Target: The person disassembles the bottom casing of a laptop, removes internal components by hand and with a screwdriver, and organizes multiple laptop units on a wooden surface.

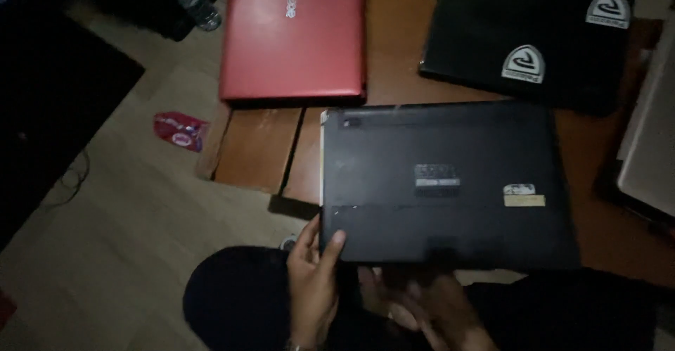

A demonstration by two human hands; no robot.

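A black laptop (443, 182) lies upside down, its underside with labels facing up, on a low brown wooden table (260, 147). My left hand (313, 281) grips its near left corner, thumb on top. My right hand (422, 305) is under the near edge, blurred and partly hidden in the dark; whether it holds the laptop is unclear.
A closed red laptop (292, 34) lies at the far left of the table. A black laptop with two stickers (524, 38) lies at the far right. A pale device edge (650, 147) is at the right. A red packet (179, 131) lies on the floor.
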